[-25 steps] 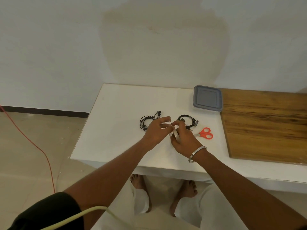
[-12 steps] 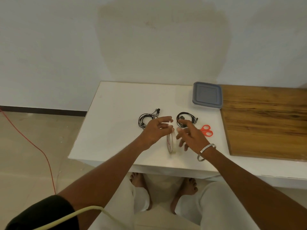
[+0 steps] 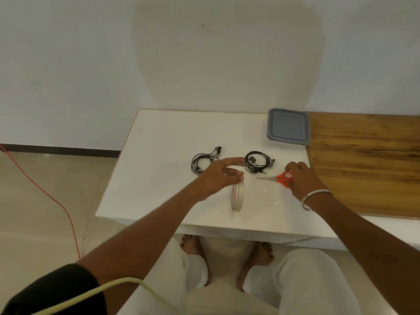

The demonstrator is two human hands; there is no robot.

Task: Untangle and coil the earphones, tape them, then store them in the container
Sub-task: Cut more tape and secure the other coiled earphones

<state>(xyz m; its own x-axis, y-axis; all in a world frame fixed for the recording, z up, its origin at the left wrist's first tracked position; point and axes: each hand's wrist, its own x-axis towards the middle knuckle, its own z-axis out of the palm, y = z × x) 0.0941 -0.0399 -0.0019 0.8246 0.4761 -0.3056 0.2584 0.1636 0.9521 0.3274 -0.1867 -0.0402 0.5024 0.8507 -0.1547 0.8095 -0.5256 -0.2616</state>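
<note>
My left hand [image 3: 218, 176] pinches the hanging white tape roll's [image 3: 237, 195] end; my right hand [image 3: 297, 176] grips the orange-handled scissors [image 3: 278, 177]. Both coiled black earphones [image 3: 258, 163] lie mid-surface. The strip could fold onto itself.

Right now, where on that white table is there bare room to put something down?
The far left stretch of the white table, behind the left earphones, is bare, as is the near edge in front of the tape roll. The middle is crowded: both earphone coils, tape, scissors and both hands.
</note>
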